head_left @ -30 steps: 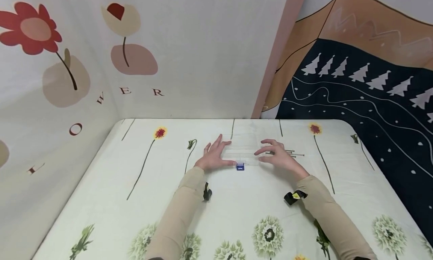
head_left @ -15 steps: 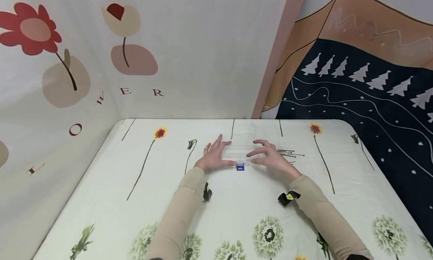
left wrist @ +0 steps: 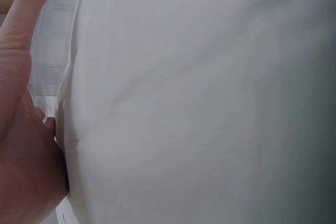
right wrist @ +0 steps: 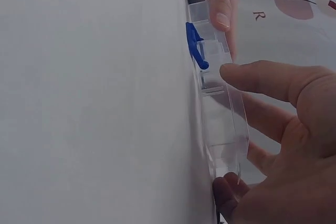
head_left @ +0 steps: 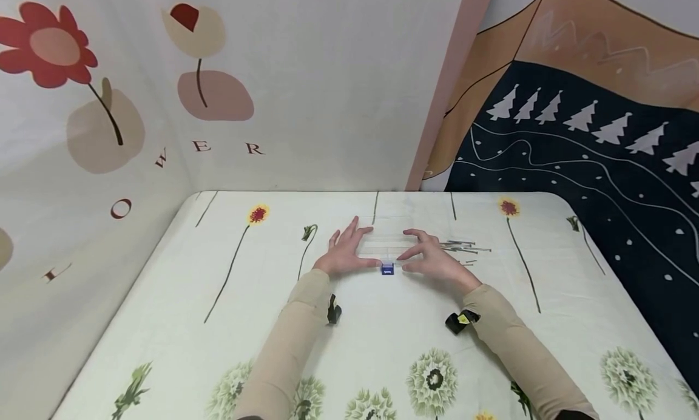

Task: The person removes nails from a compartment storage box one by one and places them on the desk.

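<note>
A clear plastic box (head_left: 386, 241) with a blue latch (head_left: 388, 269) at its front lies on the table. My left hand (head_left: 346, 251) holds its left end, thumb along the front edge beside the latch and fingers spread toward the back. At the other end, my right hand (head_left: 434, 261) grips the box, its thumb tip at the lid edge in the right wrist view. Dividers show through the box wall (right wrist: 218, 121) there, and the blue latch (right wrist: 194, 45) sticks out from the front. The left wrist view catches only part of the left hand (left wrist: 23, 166) and box (left wrist: 51, 45).
Several long nails (head_left: 466, 247) lie to the right of the box, partly behind the right hand, with a few shorter ones (head_left: 468, 263) just in front of them. A flower-printed cloth (head_left: 393, 323) covers the table. Printed curtains (head_left: 327, 104) hang along the back.
My right hand has moved left from over the nails to the right end of the box, uncovering more of the nails. The left hand and the box have stayed in place.
</note>
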The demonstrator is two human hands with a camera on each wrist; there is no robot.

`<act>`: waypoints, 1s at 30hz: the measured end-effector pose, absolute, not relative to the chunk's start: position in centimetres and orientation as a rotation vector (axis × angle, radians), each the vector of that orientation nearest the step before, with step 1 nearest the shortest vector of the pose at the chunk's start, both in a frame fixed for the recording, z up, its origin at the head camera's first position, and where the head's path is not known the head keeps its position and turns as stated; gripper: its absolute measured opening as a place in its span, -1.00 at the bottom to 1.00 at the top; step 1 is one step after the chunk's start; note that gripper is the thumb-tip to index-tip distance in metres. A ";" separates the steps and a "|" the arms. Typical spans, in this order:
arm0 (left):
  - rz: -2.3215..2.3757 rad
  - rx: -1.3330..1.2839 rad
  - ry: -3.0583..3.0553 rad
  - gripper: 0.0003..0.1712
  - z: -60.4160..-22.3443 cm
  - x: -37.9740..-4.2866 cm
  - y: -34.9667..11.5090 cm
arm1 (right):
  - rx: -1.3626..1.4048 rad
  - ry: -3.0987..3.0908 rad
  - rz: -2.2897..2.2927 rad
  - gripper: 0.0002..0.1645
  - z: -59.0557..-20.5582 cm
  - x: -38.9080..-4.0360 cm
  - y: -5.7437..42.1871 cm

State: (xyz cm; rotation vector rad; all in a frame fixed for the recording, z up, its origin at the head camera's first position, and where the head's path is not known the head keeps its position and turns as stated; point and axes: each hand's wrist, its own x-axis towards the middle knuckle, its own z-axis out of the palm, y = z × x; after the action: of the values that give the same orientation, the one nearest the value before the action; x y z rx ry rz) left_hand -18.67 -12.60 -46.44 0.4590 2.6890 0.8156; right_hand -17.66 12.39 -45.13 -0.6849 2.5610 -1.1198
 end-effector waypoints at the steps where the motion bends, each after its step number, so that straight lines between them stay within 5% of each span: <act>1: 0.809 0.461 2.690 0.06 -46.4 -18.7 -12.6 | -0.688 2.562 -1.111 -0.78 -45.1 -17.6 12.4; 30: 0.789 0.467 2.705 0.08 -46.3 -18.6 -12.5 | -0.630 2.661 -0.943 -0.83 -45.1 -17.4 11.0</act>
State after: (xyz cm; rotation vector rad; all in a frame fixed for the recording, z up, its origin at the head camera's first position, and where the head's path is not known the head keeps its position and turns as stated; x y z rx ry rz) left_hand -18.61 -12.51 -46.31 0.4670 2.7047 0.7891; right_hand -17.36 10.99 -45.10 -0.6298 2.6615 -0.9432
